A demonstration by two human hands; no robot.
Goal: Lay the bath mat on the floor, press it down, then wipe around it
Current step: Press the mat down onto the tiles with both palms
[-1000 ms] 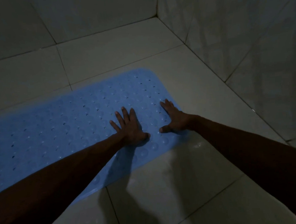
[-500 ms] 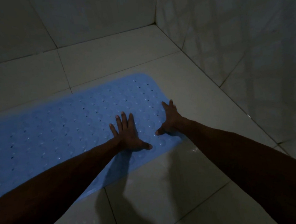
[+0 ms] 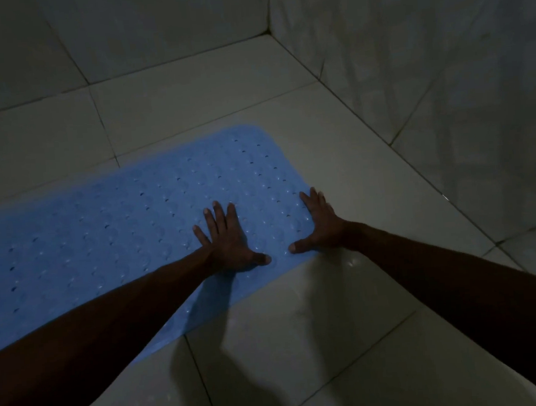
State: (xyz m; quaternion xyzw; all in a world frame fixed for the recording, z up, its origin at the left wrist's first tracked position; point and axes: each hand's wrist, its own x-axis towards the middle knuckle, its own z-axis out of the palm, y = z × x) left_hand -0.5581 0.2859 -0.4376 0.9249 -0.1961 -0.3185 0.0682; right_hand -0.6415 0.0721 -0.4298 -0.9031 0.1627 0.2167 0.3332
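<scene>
Already flat on the tiled floor (image 3: pixel 346 292), the blue bath mat (image 3: pixel 119 232) runs from the left edge of the frame to its rounded end near the centre. Both hands rest on that end with straight, spread fingers, grasping nothing — the left hand (image 3: pixel 228 237) inside the mat, the right hand (image 3: pixel 320 227) along its right edge. Pressing well likely means leaning weight through the palms and working patch by patch — so the suction cups seat everywhere.
</scene>
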